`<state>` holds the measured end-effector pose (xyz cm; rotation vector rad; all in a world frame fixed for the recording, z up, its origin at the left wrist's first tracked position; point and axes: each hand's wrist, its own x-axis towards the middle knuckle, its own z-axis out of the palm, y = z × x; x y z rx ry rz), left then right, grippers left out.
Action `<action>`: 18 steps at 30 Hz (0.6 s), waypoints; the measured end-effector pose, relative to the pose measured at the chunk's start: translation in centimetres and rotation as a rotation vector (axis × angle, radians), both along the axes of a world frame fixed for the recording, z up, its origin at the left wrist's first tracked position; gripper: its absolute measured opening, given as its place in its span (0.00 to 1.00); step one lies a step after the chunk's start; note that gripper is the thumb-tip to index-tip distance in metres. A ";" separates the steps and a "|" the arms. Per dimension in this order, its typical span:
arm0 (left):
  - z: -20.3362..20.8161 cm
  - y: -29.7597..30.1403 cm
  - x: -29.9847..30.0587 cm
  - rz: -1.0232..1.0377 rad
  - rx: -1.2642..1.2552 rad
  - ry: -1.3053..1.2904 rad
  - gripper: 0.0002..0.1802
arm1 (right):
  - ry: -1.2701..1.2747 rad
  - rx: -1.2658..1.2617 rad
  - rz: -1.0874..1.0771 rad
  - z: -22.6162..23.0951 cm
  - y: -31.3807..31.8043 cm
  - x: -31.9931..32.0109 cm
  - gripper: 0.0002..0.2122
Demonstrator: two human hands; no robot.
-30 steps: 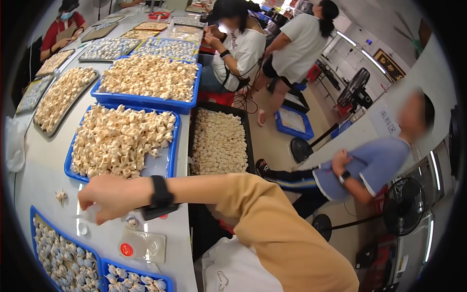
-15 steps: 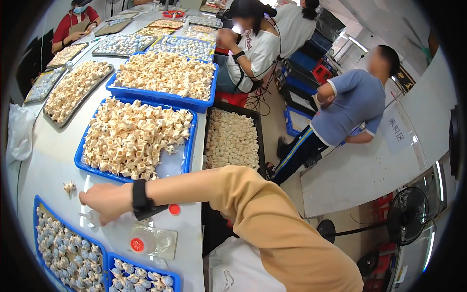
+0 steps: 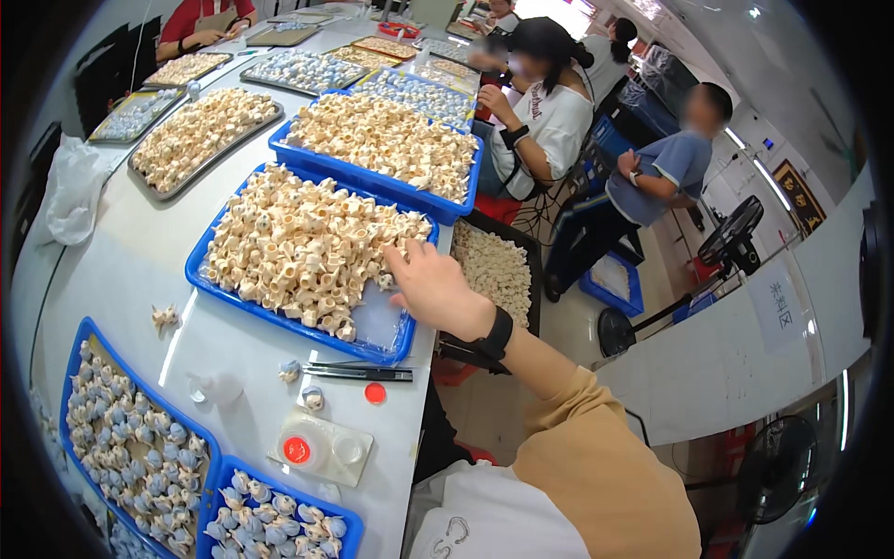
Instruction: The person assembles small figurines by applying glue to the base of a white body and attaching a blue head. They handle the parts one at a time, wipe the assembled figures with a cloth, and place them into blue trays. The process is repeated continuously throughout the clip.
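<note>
My right hand (image 3: 436,284), with a black band (image 3: 496,335) at its wrist, reaches over the right edge of a heap of small hollow cream pieces (image 3: 307,247). They lie in a blue tray (image 3: 212,296). Its fingertips touch the pieces there, and the thumb stands apart from the fingers; nothing shows held. My left hand is out of view. Nearer on the white table (image 3: 223,340) are black tweezers (image 3: 358,372), two small blue-and-cream pieces (image 3: 290,371), a clear bottle (image 3: 216,388) and a clear holder (image 3: 349,452) with a red disc (image 3: 296,450). A lone cream piece (image 3: 164,318) lies to the left.
Blue trays of blue-and-cream figures (image 3: 140,447) stand near left. A second heaped blue tray (image 3: 382,144) adjoins behind, beside a metal tray (image 3: 200,138). A black crate (image 3: 494,265) sits beyond the table edge. Seated workers and a standing person (image 3: 666,172) are farther off.
My right hand has moved from the table front, near the bottle, to the heaped blue tray. The tweezers and two small pieces now show. The view has shifted.
</note>
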<state>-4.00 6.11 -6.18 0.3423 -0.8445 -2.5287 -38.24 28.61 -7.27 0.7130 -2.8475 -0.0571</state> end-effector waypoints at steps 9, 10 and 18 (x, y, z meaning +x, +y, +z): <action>0.4 0.4 -0.5 0.034 -0.022 -0.048 0.18 | -0.058 -0.188 0.180 -1.4 1.6 -0.1 0.10; 0.7 0.4 -0.6 0.043 -0.024 -0.049 0.18 | -0.052 -0.205 0.176 -1.1 1.5 0.3 0.10; 1.0 0.5 -1.1 0.040 -0.052 -0.072 0.18 | -0.223 -0.042 -0.056 0.2 2.1 1.7 0.16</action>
